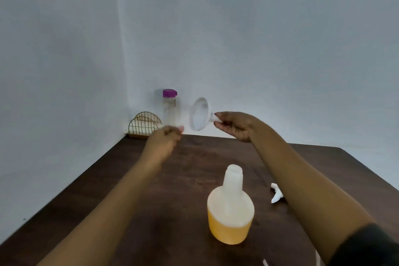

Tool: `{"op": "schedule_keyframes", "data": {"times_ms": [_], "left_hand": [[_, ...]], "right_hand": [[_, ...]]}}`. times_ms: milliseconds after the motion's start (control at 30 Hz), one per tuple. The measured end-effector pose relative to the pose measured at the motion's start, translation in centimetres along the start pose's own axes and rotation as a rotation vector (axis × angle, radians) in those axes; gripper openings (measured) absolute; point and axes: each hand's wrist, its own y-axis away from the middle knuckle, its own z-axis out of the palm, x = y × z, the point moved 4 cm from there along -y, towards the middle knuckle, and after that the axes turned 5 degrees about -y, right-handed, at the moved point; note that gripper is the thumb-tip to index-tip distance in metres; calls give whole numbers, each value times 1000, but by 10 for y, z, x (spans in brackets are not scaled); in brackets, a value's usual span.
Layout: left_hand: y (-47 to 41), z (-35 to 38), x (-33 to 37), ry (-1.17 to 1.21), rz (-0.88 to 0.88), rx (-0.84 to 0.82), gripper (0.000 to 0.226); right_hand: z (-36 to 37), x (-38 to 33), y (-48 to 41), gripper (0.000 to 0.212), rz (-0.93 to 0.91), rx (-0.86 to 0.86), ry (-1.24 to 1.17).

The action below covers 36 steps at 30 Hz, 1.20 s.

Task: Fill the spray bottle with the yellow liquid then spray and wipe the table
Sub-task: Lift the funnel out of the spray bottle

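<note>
Half-filled spray bottle (230,207) stands on dark wooden table (151,201) in pale-walled corner; right hand (235,125) pinches funnel (199,114); left hand (165,139) fingers too blurred to tell.

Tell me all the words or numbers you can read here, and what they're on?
None: no word, number or sign can be read in this view.
The spray bottle: no label shows.
The purple-capped bottle: looks plain, but too blurred to be sure.
The funnel in the right hand: blank.
</note>
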Motion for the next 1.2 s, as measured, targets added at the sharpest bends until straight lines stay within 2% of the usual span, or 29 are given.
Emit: {"op": "schedule_keyframes", "data": {"times_ms": [100,167,233,300,367,433,767,933,1067,1200], "left_hand": [[-8,20,-62,-738,-47,-143,65],[-10,31,-91,-998,-86,-252,75],[-12,37,-103,-1046,-101,-285,78],[-17,39,-109,-1060,-105,-294,79],[-21,39,-113,-1083,-101,-304,80],[-20,40,-118,-1099,-77,-296,80],[-22,41,-126,-1094,-61,-255,80],[-23,41,-126,-1095,-68,-259,80],[-20,39,-121,-1092,-89,-284,80],[-13,34,-111,-1020,-118,-303,76]], "right_hand": [[-6,-6,-46,14,-104,106,435],[-3,-5,-79,23,-189,162,782],[7,0,-108,28,-266,161,1112],[20,9,-134,21,-300,100,1358],[29,19,-157,14,-349,46,1534],[32,31,-176,17,-382,26,1651],[30,58,-217,21,-427,-89,1833],[22,59,-210,39,-430,-120,1869],[22,38,-172,37,-445,-109,1778],[14,3,-98,24,-521,10,1537]]}}
